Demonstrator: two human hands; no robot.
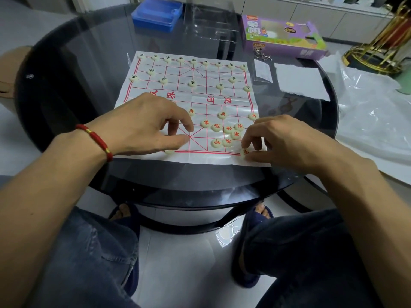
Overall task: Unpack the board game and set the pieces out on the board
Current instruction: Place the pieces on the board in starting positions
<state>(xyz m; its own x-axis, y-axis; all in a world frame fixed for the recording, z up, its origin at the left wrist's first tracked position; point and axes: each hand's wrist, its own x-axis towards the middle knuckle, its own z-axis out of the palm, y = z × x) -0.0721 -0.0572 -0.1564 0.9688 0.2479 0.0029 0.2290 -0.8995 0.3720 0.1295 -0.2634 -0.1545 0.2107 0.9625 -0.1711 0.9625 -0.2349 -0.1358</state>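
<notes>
The board is a thin, glossy white sheet printed with a red grid, creased where it was folded, lying flat on a round dark glass table that reflects the room. The pieces are small, smooth, cream-coloured discs. Those with black characters stand in tidy rows along the far side. Those with red characters are partly placed: three sit spaced along one line on the near half, and a loose cluster is bunched together right of the near centre, some touching.

The sheet's near edge lies close to the table's rim, with only a narrow strip of glass in front of it. To the left of the sheet the glass is bare and wide; to the right there is a white paper scrap and beyond it crumpled clear plastic. At the far side stand a purple cardboard game box, a blue plastic case and a clear plastic lid.

The left hand, with a red cord bracelet at the wrist, rests over the near left part of the grid, fingers loosely curled downward, tips touching the sheet and holding nothing I can see; one disc peeks out under the thumb's edge on the near line. The right hand is at the near right corner, thumb and forefinger pinching a red-marked disc right on the corner of the grid.
</notes>
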